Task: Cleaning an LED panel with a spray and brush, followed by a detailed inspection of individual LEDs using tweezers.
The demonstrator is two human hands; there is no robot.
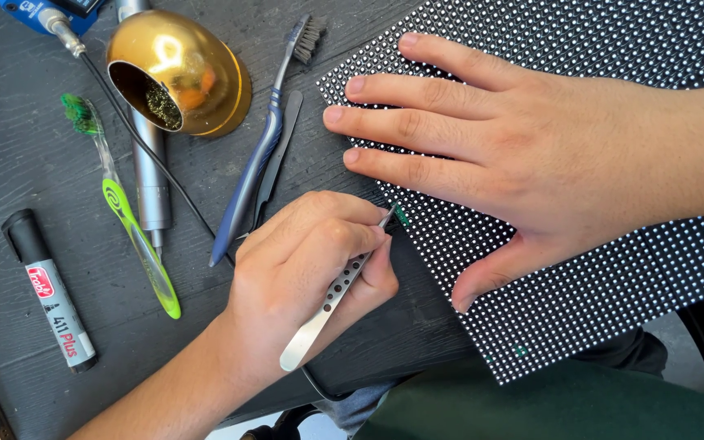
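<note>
Steel tweezers [332, 297] are pinched between the fingers [352, 236] of the left hand [303, 277], their tips set on a small green part [402, 215] at the edge of a black dotted panel [596, 277]. That panel is pressed flat onto the dark bench [10, 171] by the right hand [523, 147], fingers spread and grasping nothing. Blue [258, 155] and green [128, 216] toothbrushes, a gold cup [177, 73] and a marker [50, 293] are laid to the left.

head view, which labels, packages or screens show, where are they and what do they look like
Marker label: white wrap with a red patch, on the black marker at lower left.
LED panel: black board of white dots, right side, under the right hand.
Blue device: top left, cut off.
</note>
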